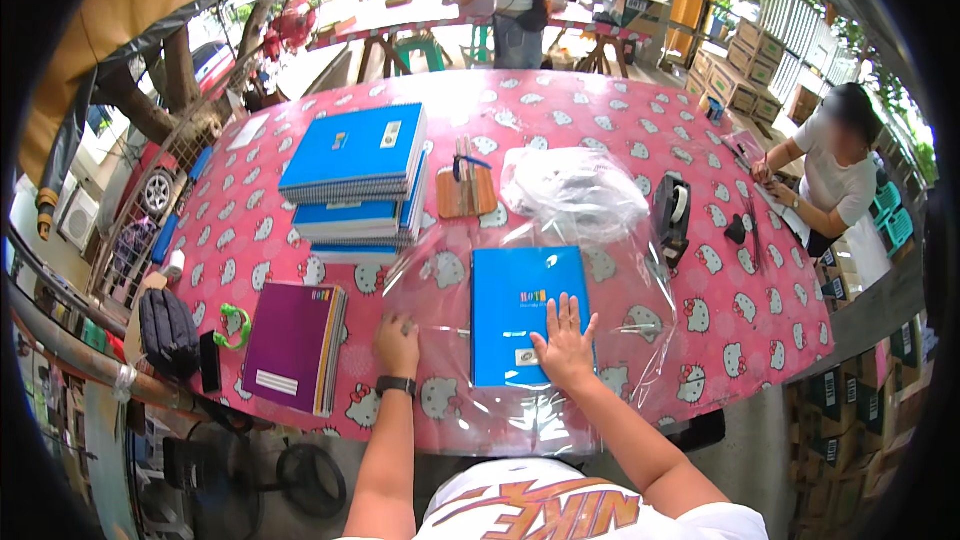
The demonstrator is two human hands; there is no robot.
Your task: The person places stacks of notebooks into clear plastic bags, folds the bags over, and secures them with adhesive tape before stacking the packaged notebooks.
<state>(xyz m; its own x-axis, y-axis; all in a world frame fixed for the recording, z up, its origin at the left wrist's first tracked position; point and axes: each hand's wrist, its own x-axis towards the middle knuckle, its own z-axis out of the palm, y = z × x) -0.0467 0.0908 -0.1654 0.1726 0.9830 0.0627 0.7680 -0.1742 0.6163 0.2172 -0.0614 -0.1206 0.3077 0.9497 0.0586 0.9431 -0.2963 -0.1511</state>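
Observation:
A blue spiral notebook [500, 340] lies in front of me beneath a wide sheet of clear plastic [440, 285]. My right hand [567, 348] rests flat over the notebook's right side, fingers spread. At the sheet's left edge, my left hand [398, 345], with a dark band on its wrist, has its fingers curled and seems to grip the plastic. To its left sits a stack of purple notebooks [288, 345]. Farther off, several blue spiral notebooks [355, 150] are piled unevenly. Crumpled clear plastic [575, 190] lies beyond the notebook before me.
A wooden block [466, 194] holds slim tools, and a black tape dispenser [672, 220] stands right of the crumpled plastic. A dark pouch [168, 332], a phone [210, 362] and a green strap [235, 326] lie at left. Another person [835, 165] sits at the table's right side.

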